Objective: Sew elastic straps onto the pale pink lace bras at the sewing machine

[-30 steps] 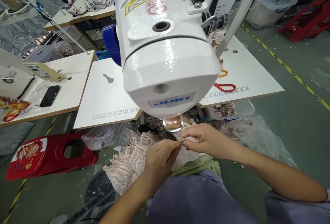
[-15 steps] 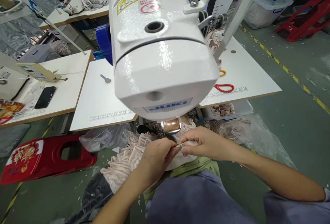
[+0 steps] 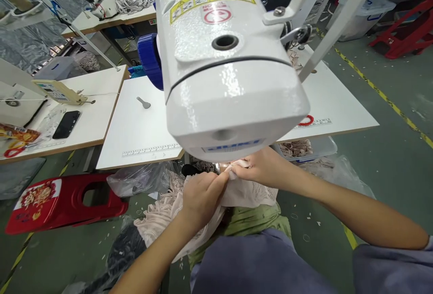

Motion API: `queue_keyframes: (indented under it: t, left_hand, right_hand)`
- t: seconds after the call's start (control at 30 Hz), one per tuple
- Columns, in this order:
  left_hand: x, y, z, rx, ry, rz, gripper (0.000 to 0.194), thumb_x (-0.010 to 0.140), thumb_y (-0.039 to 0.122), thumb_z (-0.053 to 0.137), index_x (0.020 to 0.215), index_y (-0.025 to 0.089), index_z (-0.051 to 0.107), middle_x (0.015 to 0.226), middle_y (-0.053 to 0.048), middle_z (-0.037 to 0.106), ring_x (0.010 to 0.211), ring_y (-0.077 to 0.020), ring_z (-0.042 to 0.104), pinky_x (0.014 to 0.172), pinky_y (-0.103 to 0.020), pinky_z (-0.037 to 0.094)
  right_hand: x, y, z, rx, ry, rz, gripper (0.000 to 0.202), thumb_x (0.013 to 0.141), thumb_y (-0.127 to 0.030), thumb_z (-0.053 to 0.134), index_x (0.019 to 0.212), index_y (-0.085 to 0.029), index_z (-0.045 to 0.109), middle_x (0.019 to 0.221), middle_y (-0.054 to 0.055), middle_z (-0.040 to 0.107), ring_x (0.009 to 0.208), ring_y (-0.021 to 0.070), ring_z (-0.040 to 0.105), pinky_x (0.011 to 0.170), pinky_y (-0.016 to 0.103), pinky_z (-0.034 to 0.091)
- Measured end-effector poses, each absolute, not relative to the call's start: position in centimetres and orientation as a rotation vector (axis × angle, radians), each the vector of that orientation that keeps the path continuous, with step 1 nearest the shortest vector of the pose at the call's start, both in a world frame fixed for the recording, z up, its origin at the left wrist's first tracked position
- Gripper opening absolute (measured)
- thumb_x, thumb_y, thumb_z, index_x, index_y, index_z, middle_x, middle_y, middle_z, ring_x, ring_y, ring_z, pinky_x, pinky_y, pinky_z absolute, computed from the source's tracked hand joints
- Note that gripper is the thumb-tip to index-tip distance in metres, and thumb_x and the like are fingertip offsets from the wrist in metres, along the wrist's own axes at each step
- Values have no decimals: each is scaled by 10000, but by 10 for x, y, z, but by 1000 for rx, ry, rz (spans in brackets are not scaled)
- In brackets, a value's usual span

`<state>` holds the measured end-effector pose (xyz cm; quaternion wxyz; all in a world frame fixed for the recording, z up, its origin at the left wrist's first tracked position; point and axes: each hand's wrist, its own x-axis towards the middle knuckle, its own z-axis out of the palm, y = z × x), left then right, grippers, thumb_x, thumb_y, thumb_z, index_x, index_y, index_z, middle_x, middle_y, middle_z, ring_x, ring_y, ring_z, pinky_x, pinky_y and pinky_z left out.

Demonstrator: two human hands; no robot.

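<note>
Pale fabric is pinched in the left hand and right hand, forearms angled inward from both sides.

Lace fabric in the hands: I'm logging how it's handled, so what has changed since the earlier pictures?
The left hand and right hand have moved forward, toward the sewing machine, carrying the pale pink lace fabric along; more of it shows below them. Neither has let go. The smartphone and red stool stayed put.
</note>
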<state>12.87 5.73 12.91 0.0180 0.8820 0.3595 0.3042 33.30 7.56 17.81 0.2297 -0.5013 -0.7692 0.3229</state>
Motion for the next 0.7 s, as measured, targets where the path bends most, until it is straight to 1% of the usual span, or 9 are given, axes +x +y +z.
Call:
queue_keyframes:
  t: [0.1, 0.17, 0.23, 0.3, 0.4, 0.5, 0.57, 0.63, 0.7]
  left_hand:
    - [118, 67, 122, 2939, 894, 1002, 351, 960, 87, 448, 1260, 216, 577, 723, 8, 645, 575, -135, 552, 551, -277, 363]
    - [114, 70, 120, 2977, 843, 970, 416, 948, 72, 448, 1342, 190, 513, 782, -8, 656, 592, -142, 551, 554, -288, 373]
    - [115, 70, 122, 3010, 838, 921, 405, 951, 82, 441, 1342, 168, 503, 752, -4, 641, 579, -147, 543, 546, -296, 374]
    - [119, 67, 126, 3043, 908, 875, 344, 959, 98, 421, 1279, 156, 534, 654, 17, 591, 539, -151, 522, 524, -299, 360]
    - [129, 59, 135, 3040, 1078, 790, 290, 966, 111, 362, 1176, 144, 560, 560, 32, 533, 492, -160, 512, 473, -311, 311]
    - [135, 56, 142, 2956, 1169, 757, 274, 961, 114, 327, 1121, 152, 547, 601, 12, 599, 511, -162, 558, 471, -305, 323]
    - [132, 62, 143, 2928, 1117, 756, 266, 963, 121, 326, 1124, 164, 533, 629, 7, 627, 521, -162, 572, 477, -296, 338]
    - [125, 73, 141, 2987, 931, 738, 284, 968, 117, 321, 1166, 165, 519, 605, 19, 606, 499, -160, 551, 459, -290, 316]
    - [118, 85, 139, 3065, 720, 698, 313, 964, 95, 318, 1198, 167, 513, 570, 35, 564, 475, -154, 519, 448, -278, 291]
  right_hand:
    - [330, 80, 184, -1364, -2187, 795, 370, 773, -153, 517, 564, -195, 215, 530, -37, 320, 514, 93, 251, 528, 300, 176]
    - [330, 80, 189, -1360, -2231, 753, 369, 764, -129, 497, 565, -194, 194, 515, -35, 274, 503, 98, 215, 523, 314, 160]
    - [331, 80, 191, -1354, -2287, 736, 330, 781, -113, 476, 538, -194, 269, 507, -26, 289, 492, 105, 233, 515, 316, 172]
    - [333, 77, 186, -1340, -2315, 703, 290, 848, -136, 452, 565, -199, 441, 547, -1, 403, 515, 123, 344, 516, 301, 228]
    - [336, 64, 163, -1346, -2223, 487, 228, 946, -272, 485, 804, -221, 656, 763, 73, 596, 742, 215, 549, 630, 316, 391]
    - [337, 49, 137, -1332, -2114, 201, 162, 944, -314, 560, 982, -253, 705, 909, 110, 641, 972, 297, 571, 835, 416, 445]
    - [335, 44, 128, -1320, -2061, 83, 160, 937, -265, 572, 1013, -269, 712, 925, 98, 647, 1015, 296, 572, 907, 447, 434]
    - [332, 41, 126, -1311, -2014, 34, 172, 934, -223, 561, 1010, -264, 710, 889, 79, 646, 964, 264, 594, 900, 429, 450]
    - [329, 40, 125, -1305, -1981, 76, 186, 946, -201, 528, 1003, -258, 695, 842, 57, 642, 846, 216, 613, 797, 366, 488]
